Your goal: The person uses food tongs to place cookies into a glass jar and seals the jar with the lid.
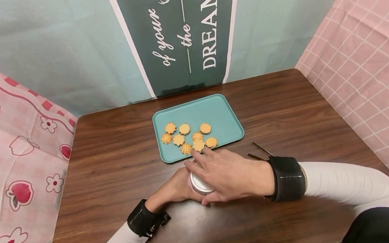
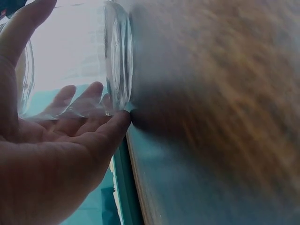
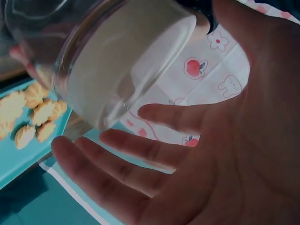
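A clear glass jar with a silvery lid stands upright close over the table in front of the tray. My left hand grips the jar's side, fingers behind the glass and its base beside the little finger. Over the lid is my right hand, its fingers spread and fairly straight. In the right wrist view these fingers stand beside the lid's rim. No cookies show through the visible glass.
Behind the jar lies a teal tray with several flower-shaped and round cookies gathered at its left and front. Two thin dark sticks lie right of it, partly behind my right wrist. Fabric walls border the wooden table.
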`<state>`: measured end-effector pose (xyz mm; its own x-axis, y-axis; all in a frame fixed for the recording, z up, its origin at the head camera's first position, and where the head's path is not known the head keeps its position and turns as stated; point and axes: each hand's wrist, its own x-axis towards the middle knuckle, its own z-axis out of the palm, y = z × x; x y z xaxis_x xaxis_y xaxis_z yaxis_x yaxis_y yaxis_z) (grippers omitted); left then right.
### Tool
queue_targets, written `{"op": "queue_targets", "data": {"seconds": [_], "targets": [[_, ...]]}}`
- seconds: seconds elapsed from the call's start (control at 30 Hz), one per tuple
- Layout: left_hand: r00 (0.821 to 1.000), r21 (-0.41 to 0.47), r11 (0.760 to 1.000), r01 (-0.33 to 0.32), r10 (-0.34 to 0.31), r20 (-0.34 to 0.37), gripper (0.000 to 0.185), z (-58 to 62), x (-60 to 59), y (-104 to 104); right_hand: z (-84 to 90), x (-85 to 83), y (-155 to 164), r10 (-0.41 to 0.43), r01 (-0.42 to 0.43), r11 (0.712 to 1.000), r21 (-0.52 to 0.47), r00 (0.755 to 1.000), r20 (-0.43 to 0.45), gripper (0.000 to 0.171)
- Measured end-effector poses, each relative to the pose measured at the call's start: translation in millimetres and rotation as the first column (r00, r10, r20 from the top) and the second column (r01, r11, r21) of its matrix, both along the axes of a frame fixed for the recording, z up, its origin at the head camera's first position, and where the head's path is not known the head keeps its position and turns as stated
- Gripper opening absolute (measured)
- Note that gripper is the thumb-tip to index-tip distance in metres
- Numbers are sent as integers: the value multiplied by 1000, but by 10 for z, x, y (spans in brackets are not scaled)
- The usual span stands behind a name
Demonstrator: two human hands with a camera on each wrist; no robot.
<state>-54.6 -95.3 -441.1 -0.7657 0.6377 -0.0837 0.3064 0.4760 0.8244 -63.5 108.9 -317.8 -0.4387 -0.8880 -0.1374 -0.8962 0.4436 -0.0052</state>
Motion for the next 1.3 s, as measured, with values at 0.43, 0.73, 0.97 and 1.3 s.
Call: {"op": "queue_targets", "data": {"seconds": [0.43,0.73,0.97,1.3], "targets": [[1000,-19,1000,-18,18,16,87,22,14,13,-69,11,-9,84,-85,996,-6,995,-61,65],[1000,22,1000,1,-2,27,106,22,21,5,-77,-75,14,196,-196,981,-3,980,-14,57],[1000,33,999,12,-12,9,97,30,8,2,-81,-134,25,258,-257,966,-27,965,38,50],[1000,17,1000,12,-12,-11,89,21,23,4,-97,-165,38,343,-340,938,-67,939,30,50]]}}
